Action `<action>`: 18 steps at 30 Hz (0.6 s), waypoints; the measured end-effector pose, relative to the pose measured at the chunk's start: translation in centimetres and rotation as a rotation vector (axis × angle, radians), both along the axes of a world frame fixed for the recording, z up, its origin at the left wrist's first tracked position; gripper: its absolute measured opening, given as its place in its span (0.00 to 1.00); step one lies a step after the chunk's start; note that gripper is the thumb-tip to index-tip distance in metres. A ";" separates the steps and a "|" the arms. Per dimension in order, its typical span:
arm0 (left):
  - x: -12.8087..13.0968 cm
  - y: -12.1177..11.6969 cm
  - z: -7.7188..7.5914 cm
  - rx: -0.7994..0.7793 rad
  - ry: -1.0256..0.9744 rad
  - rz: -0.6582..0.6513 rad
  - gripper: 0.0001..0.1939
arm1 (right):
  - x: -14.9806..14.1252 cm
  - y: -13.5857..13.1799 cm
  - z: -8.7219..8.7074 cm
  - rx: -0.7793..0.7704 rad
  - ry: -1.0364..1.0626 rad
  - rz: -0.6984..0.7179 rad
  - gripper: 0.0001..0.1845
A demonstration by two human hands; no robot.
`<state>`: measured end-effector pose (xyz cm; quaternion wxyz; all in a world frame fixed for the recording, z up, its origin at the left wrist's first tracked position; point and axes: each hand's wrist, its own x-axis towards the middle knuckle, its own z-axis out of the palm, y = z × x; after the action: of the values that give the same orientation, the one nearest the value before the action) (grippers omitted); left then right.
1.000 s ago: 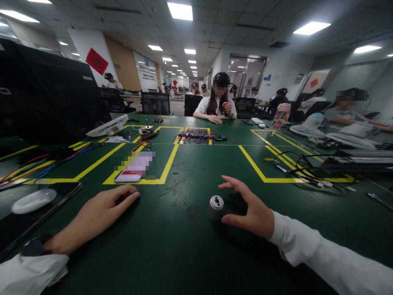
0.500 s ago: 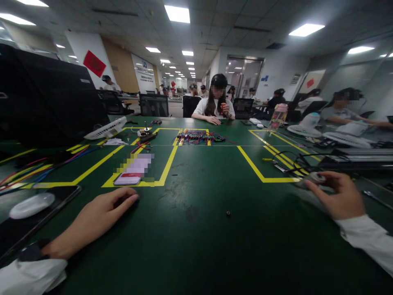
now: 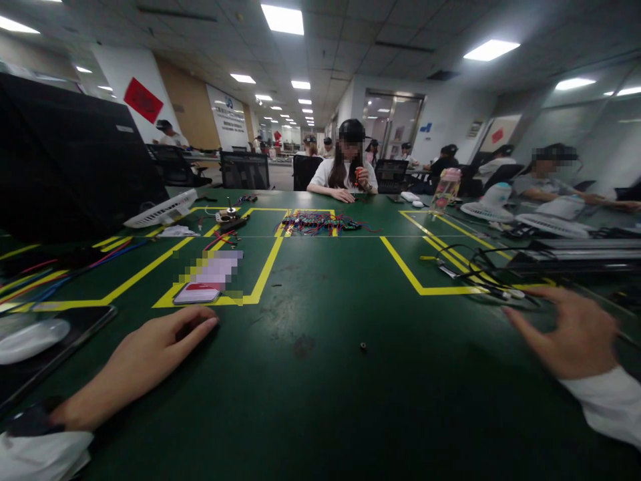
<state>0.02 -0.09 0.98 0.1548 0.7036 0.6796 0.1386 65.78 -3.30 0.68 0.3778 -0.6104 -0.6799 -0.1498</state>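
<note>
My left hand point(image 3: 160, 347) rests on the green table top point(image 3: 280, 414), fingers loosely curved and a gap between thumb and index finger. Nothing shows in it. A phone with a pale, blurred-out screen point(image 3: 213, 274) lies just beyond its fingertips. At the right, my right hand point(image 3: 571, 327) is open, thumb and fingers apart, with no object visible between them. Black cables point(image 3: 471, 267) with a whitish end point(image 3: 511, 294) lie by its fingertips. A small dark nut-like piece point(image 3: 363, 347) sits on the table between my hands.
A bundle of thin coloured wires with small boards point(image 3: 320, 222) lies farther back. A small motor-like part point(image 3: 228, 212) stands left of it. A big black case point(image 3: 75, 153) and a white mouse point(image 3: 33, 341) are at left. Across the table sits a person point(image 3: 343, 170).
My right hand has let go of a round grey metal part, which no longer shows, and its fingers have spread. The view has shifted slightly right; my left hand stays in place.
</note>
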 end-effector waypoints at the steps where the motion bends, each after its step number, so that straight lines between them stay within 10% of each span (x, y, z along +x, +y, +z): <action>1: 0.0 0.0 0.0 0.001 0.000 -0.004 0.28 | -3.0 0.2 -0.1 -0.012 -0.076 0.096 0.18; 5: 0.2 0.1 0.1 -0.002 -0.007 -0.015 0.28 | -14.5 0.5 -0.8 -0.224 -0.095 0.535 0.15; 10: 0.0 -0.1 0.1 0.005 -0.022 -0.016 0.28 | -22.4 0.8 -0.6 -0.420 0.028 0.673 0.07; 14: -0.3 -0.1 0.0 0.006 -0.053 -0.030 0.28 | -20.6 1.9 1.6 -0.288 0.102 0.610 0.10; 18: -0.3 -0.1 0.0 0.009 -0.057 -0.044 0.27 | -10.0 2.9 4.1 0.068 -0.044 0.147 0.15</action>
<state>-0.31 -0.21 0.95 0.1736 0.7148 0.6586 0.1583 55.78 -0.42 4.82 0.3932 -0.5421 -0.7256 -0.1584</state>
